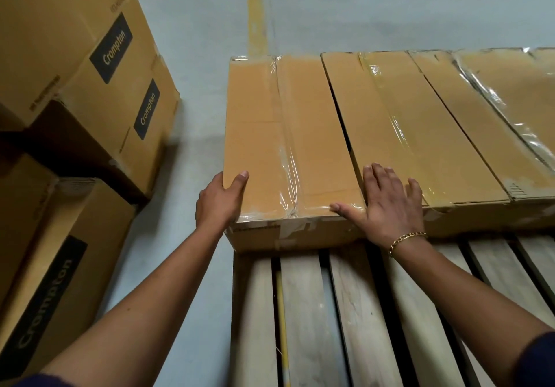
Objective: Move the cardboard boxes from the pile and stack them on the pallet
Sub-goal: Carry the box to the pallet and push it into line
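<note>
1. Wooden pallet (303,311) slats fill 6 o'clock.
2. Left hand (220,203) clasps the near-left corner of the leftmost box (270,140), thumb on top.
3. Right hand (389,206) lies flat and spread across the seam with the neighbouring box (414,122).
4. Both boxes rest on the pallet, centre towards 2 o'clock; the pile (90,65) stands at 9 o'clock.

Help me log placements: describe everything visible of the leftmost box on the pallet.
The leftmost box is long, flat brown cardboard, top seam sealed with wrinkled clear tape. It lies flat on the pallet at its left edge, a narrow gap from the neighbouring box. The left hand grips its near-left corner; the right hand rests across the gap, thumb on it.
</note>
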`<state>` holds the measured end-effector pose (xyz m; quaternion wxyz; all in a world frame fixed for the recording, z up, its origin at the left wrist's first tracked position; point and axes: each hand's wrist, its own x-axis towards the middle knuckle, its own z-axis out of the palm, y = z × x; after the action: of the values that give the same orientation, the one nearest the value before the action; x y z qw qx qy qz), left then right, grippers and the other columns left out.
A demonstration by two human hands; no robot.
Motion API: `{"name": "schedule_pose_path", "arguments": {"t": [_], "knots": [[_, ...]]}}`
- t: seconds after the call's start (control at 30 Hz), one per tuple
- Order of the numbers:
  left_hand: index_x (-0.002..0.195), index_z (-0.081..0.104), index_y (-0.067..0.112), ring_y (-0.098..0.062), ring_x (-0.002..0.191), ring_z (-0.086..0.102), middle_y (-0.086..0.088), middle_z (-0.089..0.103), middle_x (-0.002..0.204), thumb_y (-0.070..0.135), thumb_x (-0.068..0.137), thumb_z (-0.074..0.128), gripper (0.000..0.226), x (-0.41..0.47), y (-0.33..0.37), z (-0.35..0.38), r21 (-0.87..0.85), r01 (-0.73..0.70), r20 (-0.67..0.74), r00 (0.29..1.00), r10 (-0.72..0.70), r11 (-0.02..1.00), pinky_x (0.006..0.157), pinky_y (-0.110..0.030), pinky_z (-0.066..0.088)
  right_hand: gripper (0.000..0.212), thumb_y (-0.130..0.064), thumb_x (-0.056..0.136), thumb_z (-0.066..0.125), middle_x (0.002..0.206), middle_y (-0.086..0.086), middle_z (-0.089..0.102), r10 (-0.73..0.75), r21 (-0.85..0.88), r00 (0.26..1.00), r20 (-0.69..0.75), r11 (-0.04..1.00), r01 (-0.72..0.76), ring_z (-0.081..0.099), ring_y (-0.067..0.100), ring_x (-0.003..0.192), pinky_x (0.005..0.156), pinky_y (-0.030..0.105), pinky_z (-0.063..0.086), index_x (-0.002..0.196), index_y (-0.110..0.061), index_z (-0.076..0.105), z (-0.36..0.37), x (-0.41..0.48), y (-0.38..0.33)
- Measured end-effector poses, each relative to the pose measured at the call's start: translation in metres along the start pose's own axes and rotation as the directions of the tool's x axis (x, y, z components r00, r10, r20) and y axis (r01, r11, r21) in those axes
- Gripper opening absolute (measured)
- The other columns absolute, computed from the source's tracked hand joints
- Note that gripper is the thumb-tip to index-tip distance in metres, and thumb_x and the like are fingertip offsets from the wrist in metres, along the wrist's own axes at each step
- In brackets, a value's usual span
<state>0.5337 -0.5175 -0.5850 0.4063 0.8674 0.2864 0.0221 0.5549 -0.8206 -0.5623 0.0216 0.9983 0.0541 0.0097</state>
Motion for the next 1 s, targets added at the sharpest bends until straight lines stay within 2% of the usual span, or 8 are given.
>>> {"name": "schedule_pose_path", "arguments": {"t": [0.07,0.13,0.23,0.3,0.4,0.5,0.63,1.0], "knots": [[0.141,0.053,0.025,-0.033,0.121,0.058,-0.004,0.062,0.136,0.073,0.092,0.044,0.070,0.004,0.001,0.003,-0.026,0.004,0.024,1.000,-0.003,1.000,0.100,-0.049,0.049,0.120,-0.100,0.069,0.000,0.167,-0.001,0.013,0.009,0.031,1.000,0.010,0.999,-0.009,0.013,0.020,0.153,0.119,0.052,0.018,0.158,-0.022,0.016,0.003,0.001,0.002],[0.141,0.055,0.027,-0.027,0.125,0.058,0.002,0.063,0.136,0.069,0.093,0.048,0.064,0.006,0.003,0.004,-0.268,0.080,0.136,0.990,-0.044,0.960,0.106,-0.045,0.045,0.119,-0.099,0.070,0.000,0.168,-0.002,0.008,0.020,0.074,0.999,0.026,0.997,-0.022,0.009,0.019,0.154,0.120,0.051,0.018,0.159,-0.022,0.013,0.006,0.000,0.004],[0.133,0.062,0.032,-0.022,0.127,0.059,0.004,0.066,0.134,0.075,0.095,0.034,0.064,0.001,-0.007,-0.004,-0.586,0.356,0.399,0.909,-0.123,0.728,0.113,-0.045,0.040,0.117,-0.098,0.072,-0.001,0.169,-0.003,0.005,0.021,0.095,0.999,0.033,0.995,-0.024,0.006,0.018,0.155,0.121,0.050,0.017,0.160,-0.022,0.011,0.008,-0.001,0.002],[0.129,0.063,0.032,-0.025,0.134,0.052,0.001,0.064,0.137,0.082,0.092,0.021,0.075,-0.004,-0.030,0.001,-0.535,0.445,0.462,0.866,-0.193,0.718,0.117,-0.055,0.030,0.115,-0.096,0.074,0.001,0.168,-0.001,0.009,0.020,0.102,1.000,0.010,0.995,-0.021,0.009,0.020,0.154,0.120,0.051,0.019,0.159,-0.021,0.016,0.008,-0.002,0.000],[0.153,0.041,0.034,-0.023,0.152,0.026,0.003,0.037,0.161,0.078,0.094,0.018,0.077,-0.016,-0.067,0.022,-0.439,0.501,0.465,0.837,-0.289,0.745,0.122,-0.057,0.013,0.113,-0.095,0.076,0.002,0.167,0.000,0.015,0.024,0.098,1.000,-0.006,0.995,-0.023,0.013,0.021,0.154,0.119,0.051,0.021,0.159,-0.021,0.020,0.011,-0.003,-0.002],[0.149,0.046,0.029,-0.019,0.145,0.037,0.003,0.046,0.155,0.064,0.103,0.025,0.062,-0.032,-0.087,0.040,-0.460,0.529,0.485,0.823,-0.297,0.714,0.121,-0.047,0.024,0.114,-0.096,0.075,0.003,0.168,0.000,0.014,0.025,0.111,1.000,0.003,0.994,-0.026,0.013,0.020,0.154,0.120,0.051,0.020,0.159,-0.021,0.020,0.012,-0.002,-0.002],[0.134,0.063,0.019,-0.013,0.111,0.059,0.003,0.065,0.126,0.056,0.105,0.031,0.057,-0.039,-0.097,0.052,-0.514,0.538,0.485,0.825,-0.291,0.668,0.107,-0.035,0.041,0.125,-0.102,0.066,0.006,0.168,0.001,0.009,-0.031,0.062,0.998,0.045,0.998,0.028,0.010,0.021,0.154,0.120,0.052,0.018,0.159,-0.020,0.014,0.011,-0.002,0.003],[0.144,0.055,0.023,-0.022,0.137,0.047,-0.002,0.057,0.144,0.068,0.101,0.028,0.069,-0.029,-0.098,0.057,-0.523,0.525,0.462,0.837,-0.294,0.671,0.120,-0.046,0.032,0.128,-0.105,0.061,0.018,0.165,0.004,0.019,-0.003,-0.016,1.000,0.004,1.000,0.004,0.018,0.026,0.151,0.116,0.055,0.027,0.155,-0.020,0.022,0.011,-0.003,-0.009]]}}
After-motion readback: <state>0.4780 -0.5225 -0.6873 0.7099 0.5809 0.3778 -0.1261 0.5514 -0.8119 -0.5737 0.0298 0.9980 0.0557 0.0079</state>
